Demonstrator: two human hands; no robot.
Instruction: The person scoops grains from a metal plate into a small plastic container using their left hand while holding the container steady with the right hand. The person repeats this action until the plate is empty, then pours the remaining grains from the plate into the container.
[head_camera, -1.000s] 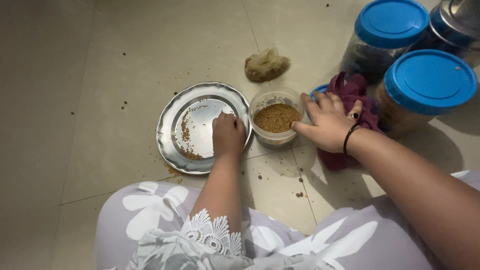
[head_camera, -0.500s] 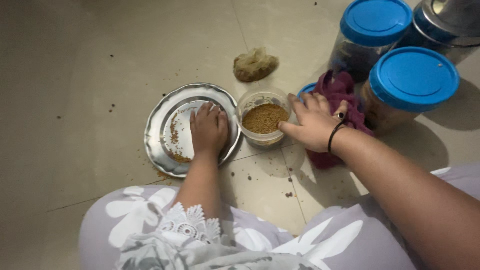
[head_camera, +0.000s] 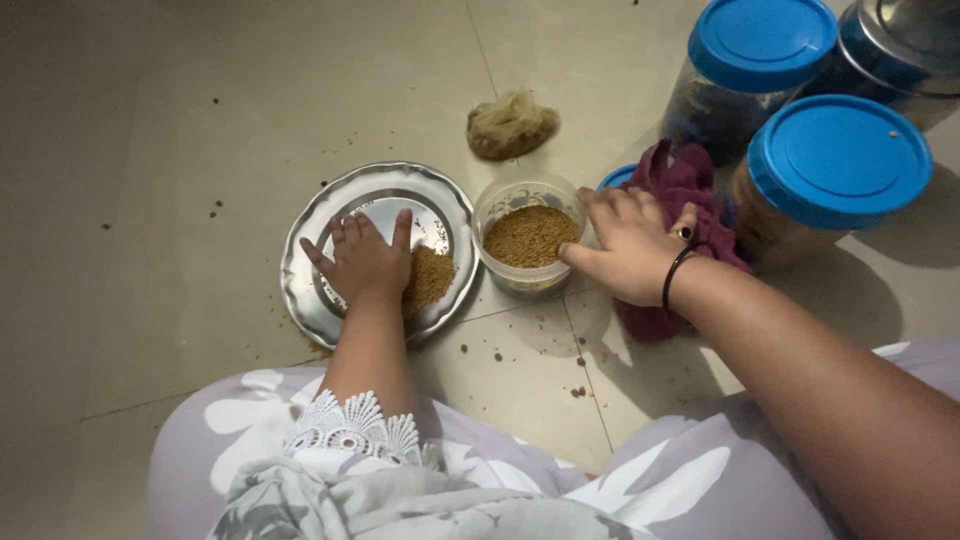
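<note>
Swept into a heap on the steel plate (head_camera: 300, 290), seeds (head_camera: 430, 277) flank the flat, spread left hand (head_camera: 365, 262); right hand (head_camera: 625, 245) fingers grip the seed-filled tub (head_camera: 528, 238).

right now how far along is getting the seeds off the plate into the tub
Done: the clear tub already holds a deep layer of seeds. In hand: left hand lies flat on the steel plate beside a gathered seed pile; right hand steadies the tub. Left: that pile and the floor strays.
</note>
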